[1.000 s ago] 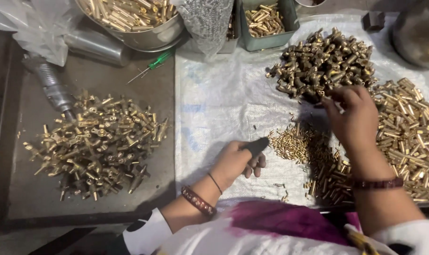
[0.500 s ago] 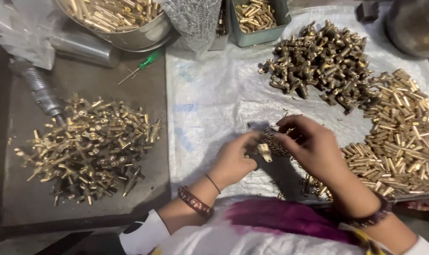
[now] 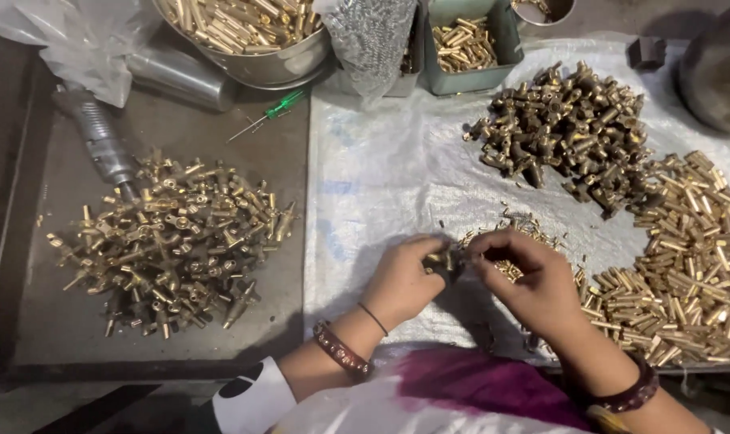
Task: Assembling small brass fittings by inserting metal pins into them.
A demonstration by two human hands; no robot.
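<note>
My left hand (image 3: 405, 277) and my right hand (image 3: 534, 277) meet over the white plastic sheet (image 3: 381, 177), both pinching one small dark brass fitting (image 3: 445, 261) between their fingertips. Just beyond the fingers lies a scatter of tiny brass pieces (image 3: 526, 229). A heap of dark brass fittings (image 3: 570, 137) sits farther back on the sheet. A bright pile of brass tubes (image 3: 686, 257) spreads to the right of my right hand.
On the grey metal tray (image 3: 59, 329) at left lies a pile of assembled brass fittings (image 3: 168, 241) next to a metal tool (image 3: 96, 137). A green screwdriver (image 3: 268, 114), a steel bowl of brass parts (image 3: 260, 40) and a green box of tubes (image 3: 465, 44) stand at the back.
My right hand came back from the dark heap at the far right to the middle. It joined my left hand, and both now hold a fitting between them.
</note>
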